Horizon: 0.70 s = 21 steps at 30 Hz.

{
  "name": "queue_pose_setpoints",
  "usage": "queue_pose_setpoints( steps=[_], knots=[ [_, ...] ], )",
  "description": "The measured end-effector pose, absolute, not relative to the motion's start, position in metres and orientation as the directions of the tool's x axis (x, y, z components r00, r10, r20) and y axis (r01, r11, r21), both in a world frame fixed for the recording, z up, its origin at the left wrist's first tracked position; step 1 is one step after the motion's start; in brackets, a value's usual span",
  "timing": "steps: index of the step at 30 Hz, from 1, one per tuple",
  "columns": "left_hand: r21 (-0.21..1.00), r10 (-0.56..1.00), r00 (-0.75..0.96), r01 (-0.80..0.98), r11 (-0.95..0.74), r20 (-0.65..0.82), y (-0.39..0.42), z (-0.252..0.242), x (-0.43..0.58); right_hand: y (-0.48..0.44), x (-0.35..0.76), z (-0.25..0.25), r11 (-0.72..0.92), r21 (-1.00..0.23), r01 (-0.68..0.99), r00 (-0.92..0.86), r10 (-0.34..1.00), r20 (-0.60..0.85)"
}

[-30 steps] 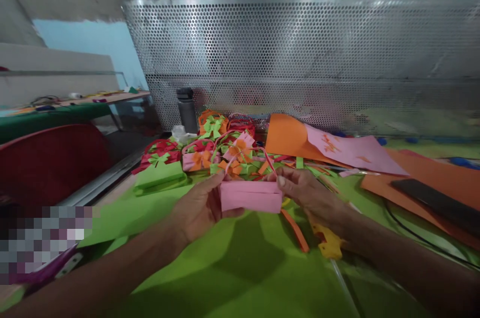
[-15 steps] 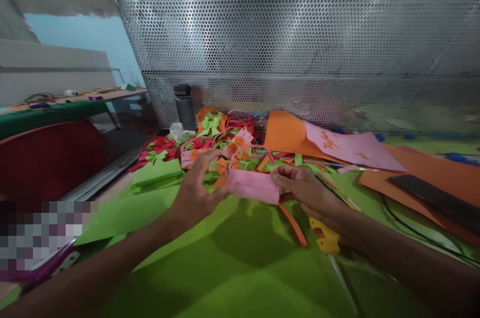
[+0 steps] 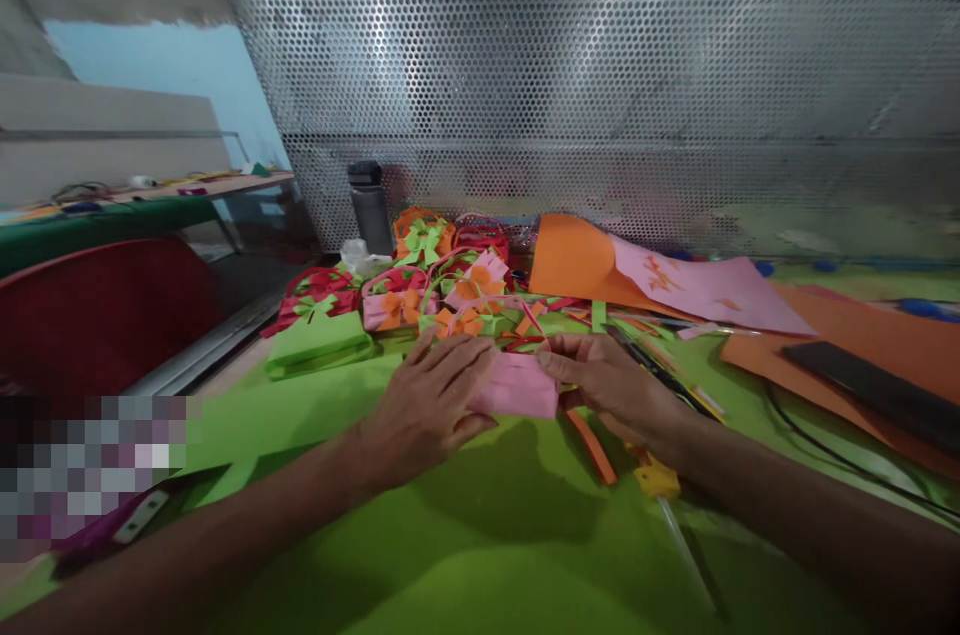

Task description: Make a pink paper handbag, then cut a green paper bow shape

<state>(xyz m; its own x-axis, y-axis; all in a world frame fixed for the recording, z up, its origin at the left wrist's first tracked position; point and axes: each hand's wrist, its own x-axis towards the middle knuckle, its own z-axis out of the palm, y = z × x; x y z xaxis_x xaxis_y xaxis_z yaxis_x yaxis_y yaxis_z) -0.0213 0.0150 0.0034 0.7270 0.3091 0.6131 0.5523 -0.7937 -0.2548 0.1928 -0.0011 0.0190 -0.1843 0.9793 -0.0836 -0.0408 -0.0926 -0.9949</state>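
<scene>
Green surface (image 3: 465,555) beneath palm-down left hand (image 3: 429,405)

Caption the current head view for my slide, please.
Left hand covering one end of a pink bag, right hand pinching the other, perforated metal screen behind.

The left hand (image 3: 431,405) covers the left part of the pink bag (image 3: 521,385). Right of the bag, the right forearm (image 3: 772,485) hides part of a yellow tool (image 3: 657,478); far left, coarse pixels blot out a patch (image 3: 90,470).
</scene>
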Motion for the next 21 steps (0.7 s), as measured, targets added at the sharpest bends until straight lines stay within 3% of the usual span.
queue_pose_setpoints(
  steps=[3,12,17,19,21],
  knots=[
    [-0.23,0.3,0.726,0.532,-0.815,0.618,0.0155,0.0034,-0.0226,-0.0002,0.1939,0.0187,-0.081,-0.996,-0.027,-0.185,0.98,-0.075],
    [-0.321,0.206,0.752,0.489,-0.811,0.626,0.0167,0.0016,-0.0229,-0.001,0.1943,0.018,-0.068,-0.998,0.009,-0.198,0.978,-0.068],
    [-0.273,0.245,0.743,0.499,-0.822,0.622,0.0154,0.0041,-0.023,-0.0012,0.1952,0.0182,-0.009,-0.998,0.062,-0.179,0.984,-0.02],
    [-0.243,0.267,0.726,0.515,-0.822,0.634,0.0164,0.0039,-0.0242,-0.0019,0.1973,0.0186,0.141,-0.975,0.174,-0.126,0.985,0.12],
    [-0.197,0.298,0.702,0.532,-0.824,0.647,0.0178,0.003,-0.0258,-0.0044,0.1996,0.0189,0.413,-0.803,0.43,-0.114,0.907,0.406]
  ],
)
